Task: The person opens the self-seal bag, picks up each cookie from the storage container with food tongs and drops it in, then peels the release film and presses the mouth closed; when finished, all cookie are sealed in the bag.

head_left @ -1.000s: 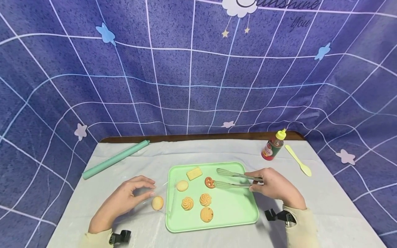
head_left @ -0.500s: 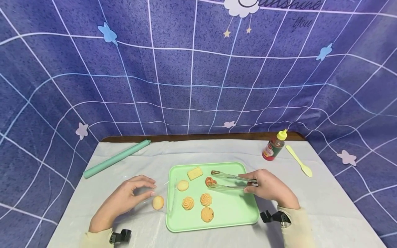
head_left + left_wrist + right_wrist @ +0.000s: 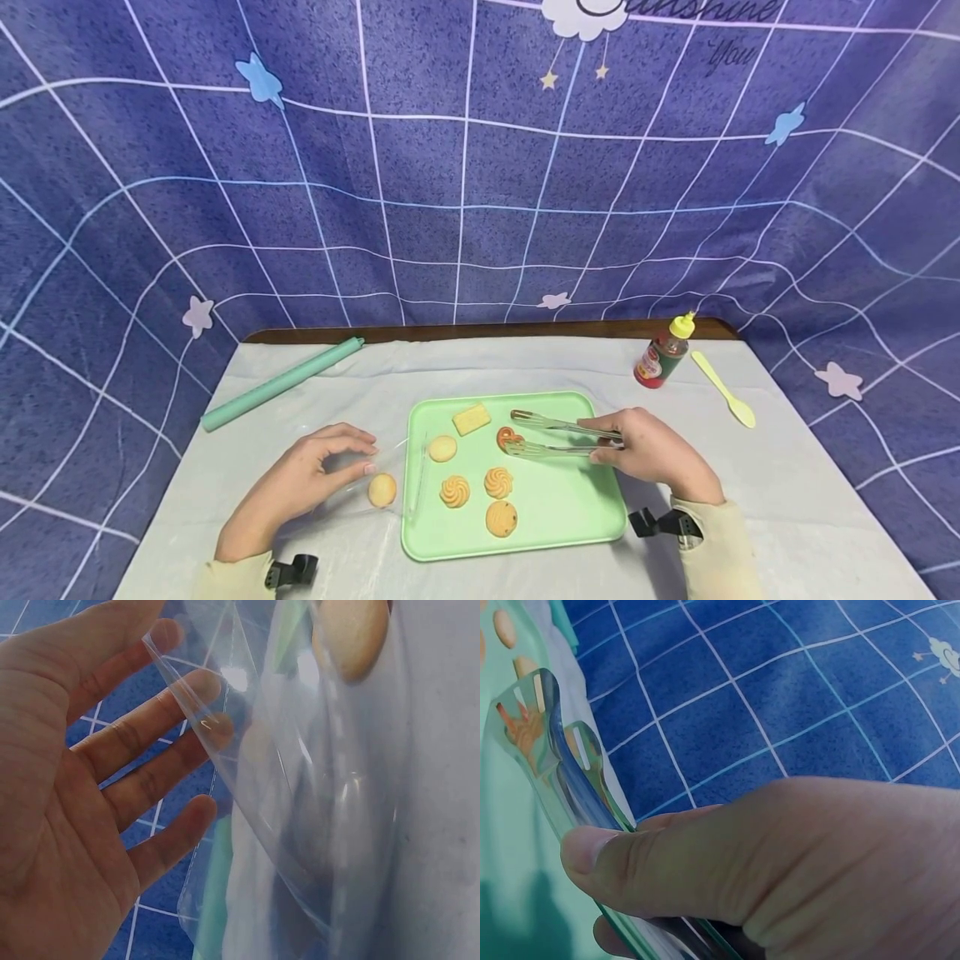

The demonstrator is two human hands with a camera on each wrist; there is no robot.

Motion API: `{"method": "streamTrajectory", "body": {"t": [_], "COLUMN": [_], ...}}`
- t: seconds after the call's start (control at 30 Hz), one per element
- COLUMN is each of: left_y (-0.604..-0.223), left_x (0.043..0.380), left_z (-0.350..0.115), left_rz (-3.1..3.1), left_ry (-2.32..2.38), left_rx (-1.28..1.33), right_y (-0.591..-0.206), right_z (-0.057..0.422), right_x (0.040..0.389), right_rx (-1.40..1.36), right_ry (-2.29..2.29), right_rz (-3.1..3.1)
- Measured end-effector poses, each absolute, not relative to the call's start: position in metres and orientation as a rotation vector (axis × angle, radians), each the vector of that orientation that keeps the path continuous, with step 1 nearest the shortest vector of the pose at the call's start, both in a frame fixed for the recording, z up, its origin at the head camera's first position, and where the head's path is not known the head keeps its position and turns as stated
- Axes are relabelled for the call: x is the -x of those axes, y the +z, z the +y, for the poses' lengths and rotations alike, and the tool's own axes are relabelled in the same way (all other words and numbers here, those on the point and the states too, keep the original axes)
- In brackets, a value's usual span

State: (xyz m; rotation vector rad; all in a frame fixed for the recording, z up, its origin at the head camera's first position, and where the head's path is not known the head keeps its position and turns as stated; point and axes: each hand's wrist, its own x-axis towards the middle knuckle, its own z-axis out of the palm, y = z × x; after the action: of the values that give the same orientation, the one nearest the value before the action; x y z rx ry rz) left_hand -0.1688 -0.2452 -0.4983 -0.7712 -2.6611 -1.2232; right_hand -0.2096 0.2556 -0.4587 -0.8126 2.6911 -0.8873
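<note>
My left hand (image 3: 318, 471) is at the mouth of a clear plastic bag (image 3: 392, 457), its thumb apart from its spread fingers. In the left wrist view, the fingertips show through the film of the bag. One round cookie (image 3: 382, 490) lies inside it. My right hand (image 3: 651, 450) grips metal tongs (image 3: 555, 451) over the green tray (image 3: 570, 525). The tongs' two arms stand apart. The nearer slotted end overlaps a reddish-brown pretzel (image 3: 504, 437), while the farther one sits beyond it. In the right wrist view, the thumb presses along the tongs.
On the tray lie a rectangular biscuit (image 3: 471, 419), a round cookie (image 3: 442, 448), two swirl cookies (image 3: 498, 482) and a speckled cookie (image 3: 501, 518). A green roll (image 3: 281, 386) lies back left. A sauce bottle (image 3: 660, 358) and a yellow spoon (image 3: 723, 390) are back right.
My right hand has moved slightly left with the tongs, bringing the nearer end over the pretzel. The left hand, bag and cookies keep their places.
</note>
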Motion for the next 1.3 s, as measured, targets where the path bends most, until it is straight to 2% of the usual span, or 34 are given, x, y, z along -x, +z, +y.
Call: {"method": "streamTrajectory", "body": {"t": [1.3], "left_y": [-0.497], "left_x": [0.170], "left_z": [-0.246], "left_rz": [-2.603], "left_ry": [-1.196], "left_rx": [0.823], "right_y": [-0.471], "right_z": [0.249], "right_x": [0.215], "right_rx": [0.893], "right_ry": [-0.893], "right_rz": [2.755]}}
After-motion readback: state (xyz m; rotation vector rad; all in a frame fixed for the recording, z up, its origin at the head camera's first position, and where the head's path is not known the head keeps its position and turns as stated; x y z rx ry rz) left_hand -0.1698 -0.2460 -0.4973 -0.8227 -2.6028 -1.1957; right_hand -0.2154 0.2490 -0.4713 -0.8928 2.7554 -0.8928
